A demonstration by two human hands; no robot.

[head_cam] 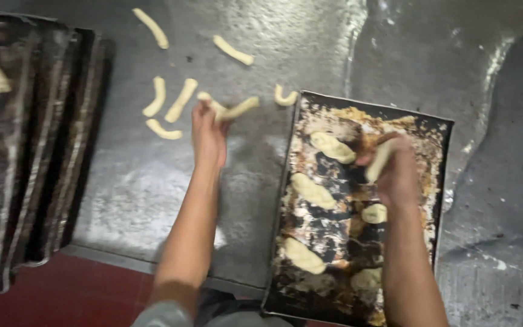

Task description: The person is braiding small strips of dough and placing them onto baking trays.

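Pale, soft, perhaps floury dough strip point(380, 158) in right hand point(398, 175)

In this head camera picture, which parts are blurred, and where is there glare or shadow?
Head view: both hands are smeared by motion, the right hand more than the left hand; glare lies in pale streaks on the metal table, strongest toward the upper right; the stacked trays at the left edge are dim and soft; the dough pieces on the baking tray are somewhat soft in outline.
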